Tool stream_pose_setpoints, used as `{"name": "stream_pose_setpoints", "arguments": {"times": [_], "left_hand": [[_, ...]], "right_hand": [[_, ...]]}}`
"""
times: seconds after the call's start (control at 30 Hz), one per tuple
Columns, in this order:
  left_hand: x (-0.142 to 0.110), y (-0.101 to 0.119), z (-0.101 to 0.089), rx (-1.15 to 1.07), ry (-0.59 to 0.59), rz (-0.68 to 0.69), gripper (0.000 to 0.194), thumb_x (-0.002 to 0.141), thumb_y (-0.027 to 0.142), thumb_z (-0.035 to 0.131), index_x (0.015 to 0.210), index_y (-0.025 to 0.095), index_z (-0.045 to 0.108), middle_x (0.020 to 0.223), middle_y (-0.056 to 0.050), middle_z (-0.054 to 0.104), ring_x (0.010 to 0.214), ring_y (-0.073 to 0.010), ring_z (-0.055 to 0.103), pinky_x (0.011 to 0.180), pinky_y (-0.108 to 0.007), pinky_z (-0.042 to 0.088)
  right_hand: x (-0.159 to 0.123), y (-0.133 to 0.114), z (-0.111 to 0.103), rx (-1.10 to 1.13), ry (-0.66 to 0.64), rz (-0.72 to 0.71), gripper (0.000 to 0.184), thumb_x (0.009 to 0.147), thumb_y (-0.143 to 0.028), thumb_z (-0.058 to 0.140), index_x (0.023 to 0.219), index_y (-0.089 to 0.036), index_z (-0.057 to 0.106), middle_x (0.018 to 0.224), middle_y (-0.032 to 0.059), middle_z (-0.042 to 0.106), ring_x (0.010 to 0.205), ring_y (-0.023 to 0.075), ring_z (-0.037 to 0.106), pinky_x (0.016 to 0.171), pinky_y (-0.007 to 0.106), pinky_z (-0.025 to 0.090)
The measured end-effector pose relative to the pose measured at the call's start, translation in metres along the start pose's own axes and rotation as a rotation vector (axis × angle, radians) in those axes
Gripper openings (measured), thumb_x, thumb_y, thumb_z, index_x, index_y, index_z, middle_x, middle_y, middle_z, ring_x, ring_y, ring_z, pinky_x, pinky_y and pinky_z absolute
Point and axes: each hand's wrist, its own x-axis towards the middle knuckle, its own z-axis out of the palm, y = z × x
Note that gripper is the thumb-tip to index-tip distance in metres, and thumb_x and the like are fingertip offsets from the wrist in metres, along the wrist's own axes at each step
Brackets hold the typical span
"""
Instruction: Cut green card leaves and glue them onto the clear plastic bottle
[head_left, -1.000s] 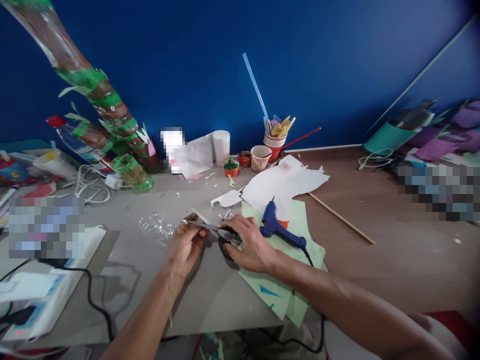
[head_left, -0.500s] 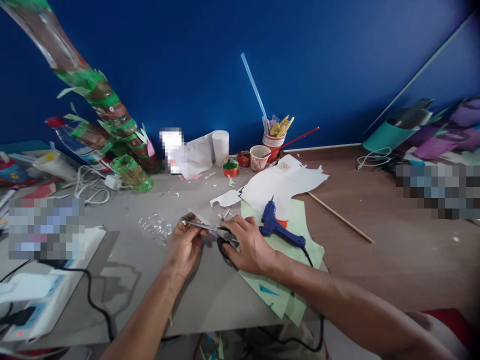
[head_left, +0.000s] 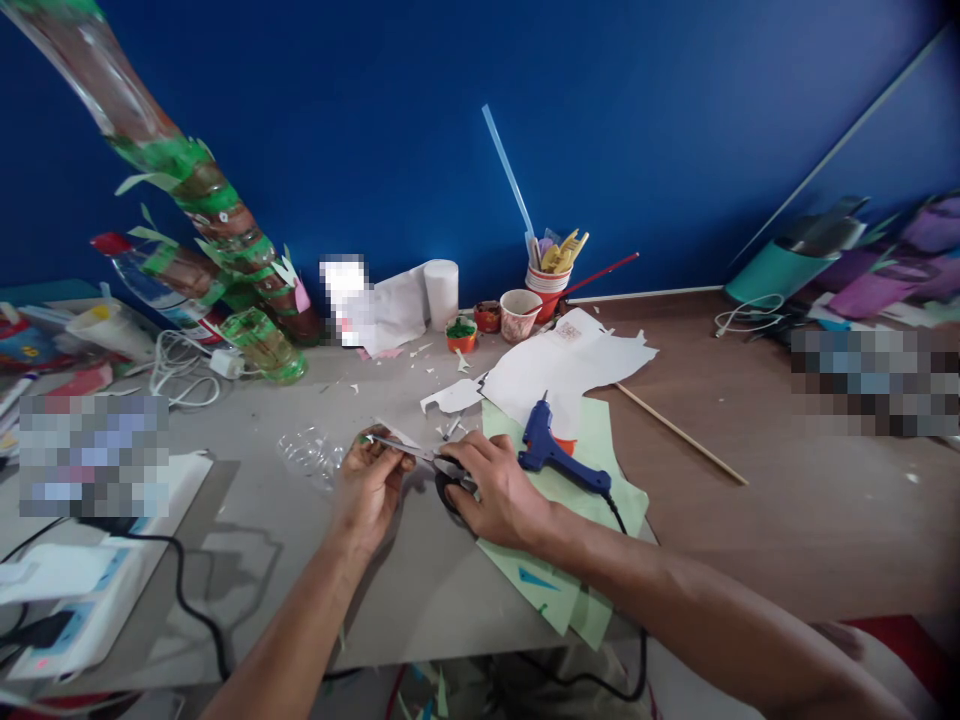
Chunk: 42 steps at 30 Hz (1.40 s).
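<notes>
Taking short snips works best: right hand (head_left: 499,488) clamped on the scissors (head_left: 448,491), left hand (head_left: 369,485) pinching a pale strip (head_left: 397,435) (paper, I think), so keep it taut.

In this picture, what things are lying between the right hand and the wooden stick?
In the head view, the blue glue gun lies between the right hand and the wooden stick, with light green paper under it and brown tabletop beyond.
</notes>
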Motion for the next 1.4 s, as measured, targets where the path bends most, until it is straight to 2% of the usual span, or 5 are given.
{"name": "stream_pose_setpoints", "arguments": {"times": [0.37, 0.9, 1.03, 1.27, 1.4], "left_hand": [[-0.002, 0.0, 0.001, 0.036, 0.018, 0.026, 0.027, 0.06, 0.014, 0.079, 0.077, 0.017, 0.06, 0.064, 0.004, 0.06, 0.054, -0.0065, 0.054, 0.052, -0.017, 0.044], [0.001, -0.001, -0.001, 0.016, 0.016, 0.007, 0.03, 0.059, 0.013, 0.079, 0.077, 0.018, 0.056, 0.06, 0.006, 0.057, 0.05, -0.0064, 0.053, 0.054, -0.02, 0.045], [0.002, -0.002, -0.002, 0.009, 0.023, -0.011, 0.032, 0.059, 0.014, 0.08, 0.081, 0.018, 0.057, 0.063, 0.004, 0.06, 0.055, -0.0076, 0.055, 0.055, -0.02, 0.045], [0.002, -0.001, -0.001, 0.005, 0.024, -0.085, 0.03, 0.057, 0.014, 0.08, 0.082, 0.015, 0.062, 0.065, 0.002, 0.061, 0.051, -0.0058, 0.052, 0.054, -0.02, 0.045], [0.001, -0.002, -0.001, -0.004, 0.017, -0.077, 0.031, 0.059, 0.014, 0.079, 0.086, 0.015, 0.063, 0.066, 0.002, 0.062, 0.054, -0.0064, 0.053, 0.055, -0.02, 0.046]], "right_hand": [[0.002, -0.003, -0.002, -0.011, -0.051, 0.016, 0.034, 0.078, -0.015, 0.056, 0.111, -0.013, 0.055, 0.1, 0.0124, 0.061, 0.098, 0.0262, 0.055, 0.079, 0.038, 0.034], [0.001, -0.004, 0.002, 0.061, -0.019, 0.044, 0.03, 0.079, -0.01, 0.056, 0.109, -0.014, 0.057, 0.097, 0.0108, 0.062, 0.095, 0.0247, 0.056, 0.08, 0.038, 0.037], [0.004, -0.004, 0.0, 0.169, 0.024, 0.141, 0.03, 0.076, -0.008, 0.055, 0.105, -0.017, 0.059, 0.095, 0.0073, 0.062, 0.091, 0.0222, 0.058, 0.084, 0.038, 0.039], [0.012, 0.007, -0.002, 0.479, 0.123, 0.372, 0.03, 0.074, -0.021, 0.054, 0.103, -0.016, 0.06, 0.097, 0.0059, 0.061, 0.087, 0.0184, 0.057, 0.082, 0.033, 0.045], [0.009, 0.003, -0.004, 0.466, 0.067, 0.333, 0.03, 0.073, -0.021, 0.056, 0.103, -0.016, 0.06, 0.097, 0.006, 0.062, 0.089, 0.0195, 0.058, 0.084, 0.035, 0.043]]}}
